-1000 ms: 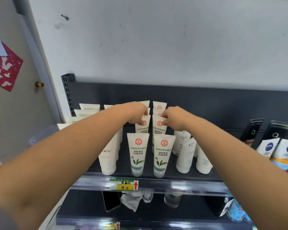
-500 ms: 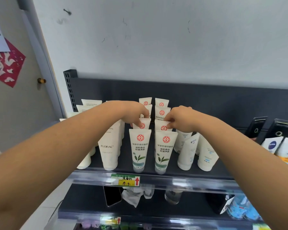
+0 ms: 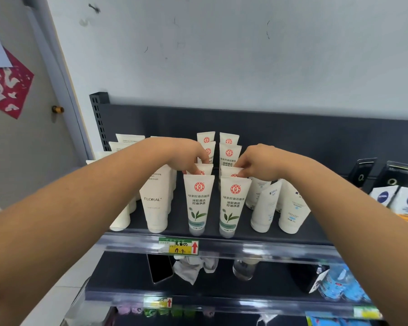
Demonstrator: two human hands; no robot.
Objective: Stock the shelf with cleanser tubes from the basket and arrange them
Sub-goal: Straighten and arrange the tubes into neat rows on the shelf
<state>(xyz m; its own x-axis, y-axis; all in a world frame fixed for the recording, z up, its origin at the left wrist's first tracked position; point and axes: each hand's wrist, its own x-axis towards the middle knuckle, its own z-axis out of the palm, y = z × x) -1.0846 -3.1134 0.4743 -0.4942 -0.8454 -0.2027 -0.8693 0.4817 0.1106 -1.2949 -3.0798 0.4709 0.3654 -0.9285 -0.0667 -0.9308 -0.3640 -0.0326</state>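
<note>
Price tag (image 3: 179, 247): it sits on the front edge of the shelf (image 3: 222, 236), closest to you.
Front tubes (image 3: 198, 203): two green-leaf tubes stand side by side, caps down.
Your left hand (image 3: 189, 156): your fingers pinch the top of the second tube (image 3: 204, 169) in the left row.
Your right hand (image 3: 257, 163): your fingers pinch the top of the second tube in the right row (image 3: 231, 171).
Back tubes (image 3: 229, 147): more stand behind your hands, near the dark back panel.

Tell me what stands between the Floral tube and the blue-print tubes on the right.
Head view: two rows of green-leaf cleanser tubes, both hands at their second tubes.
</note>
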